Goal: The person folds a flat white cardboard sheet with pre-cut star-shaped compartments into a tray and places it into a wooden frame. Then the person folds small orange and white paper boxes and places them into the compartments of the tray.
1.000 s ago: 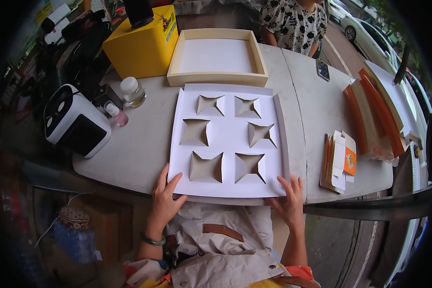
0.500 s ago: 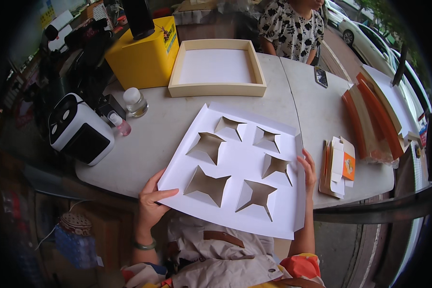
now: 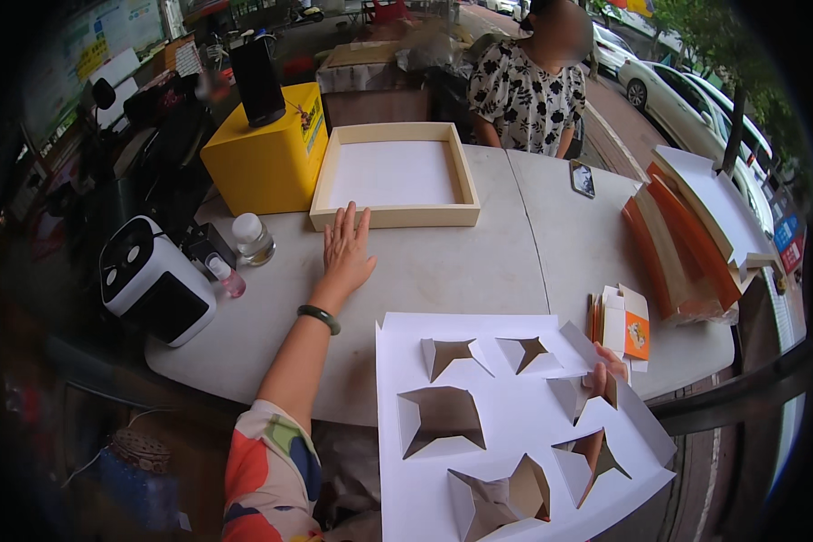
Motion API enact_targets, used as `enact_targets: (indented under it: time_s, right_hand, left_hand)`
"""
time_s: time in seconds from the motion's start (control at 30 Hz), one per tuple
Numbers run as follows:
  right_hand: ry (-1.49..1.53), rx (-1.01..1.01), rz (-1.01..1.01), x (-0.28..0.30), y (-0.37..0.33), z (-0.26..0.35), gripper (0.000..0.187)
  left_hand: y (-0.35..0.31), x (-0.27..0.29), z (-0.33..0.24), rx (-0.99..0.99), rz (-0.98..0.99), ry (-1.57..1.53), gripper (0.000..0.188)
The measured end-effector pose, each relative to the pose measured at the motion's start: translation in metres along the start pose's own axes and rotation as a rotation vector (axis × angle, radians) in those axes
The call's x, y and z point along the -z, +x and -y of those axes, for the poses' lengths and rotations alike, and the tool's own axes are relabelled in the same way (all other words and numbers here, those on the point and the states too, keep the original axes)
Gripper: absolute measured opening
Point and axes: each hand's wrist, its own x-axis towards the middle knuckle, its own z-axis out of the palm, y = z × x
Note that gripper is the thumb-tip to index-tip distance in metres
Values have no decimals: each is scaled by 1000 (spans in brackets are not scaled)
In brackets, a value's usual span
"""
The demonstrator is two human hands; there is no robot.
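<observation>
My left hand [image 3: 345, 255] reaches forward over the table, fingers spread, with a green bangle [image 3: 320, 318] on the wrist. Its fingertips are at the near wall of a shallow cream box tray [image 3: 420, 218]; whether they touch it I cannot tell. The tray has a white bottom. In my right hand [image 3: 611, 365] is a white cardboard insert [image 3: 519, 393] with several square openings and folded flaps. The hand grips its right side, and fingers show through one opening. The insert is tilted over the table's near edge, and it hides most of my right forearm.
Left on the table [image 3: 425, 271] stand a white-and-black appliance [image 3: 161, 282], a clear jar [image 3: 254, 244], a pink spray bottle [image 3: 227, 278] and a yellow box [image 3: 266, 158]. Folded cartons [image 3: 621, 325], orange packaging [image 3: 673, 253] and a phone [image 3: 583, 179] lie right. A person [image 3: 528, 90] sits opposite.
My left hand has let go of the insert and stretched forward to the cream tray. The insert, still in my right hand, has moved nearer to me and to the right.
</observation>
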Motion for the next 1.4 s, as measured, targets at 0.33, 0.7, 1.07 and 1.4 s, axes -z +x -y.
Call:
enact_targets:
  time_s: [0.33,0.7,1.07,1.4]
  right_hand:
    - [201,-462,-163,39,24,0,19]
    - [210,-875,60,37,88,16,41]
    - [490,-663,164,12,123,3,40]
    - [128,-883,392,-53,107,51,31]
  left_hand:
    - [36,-19,-4,65,201,57,43]
    - [-115,59,-87,-325,22,-309,23]
    - [-176,86,-102,-294,120,-534,29]
    - [-166,154,-69,66,96,-1529,71]
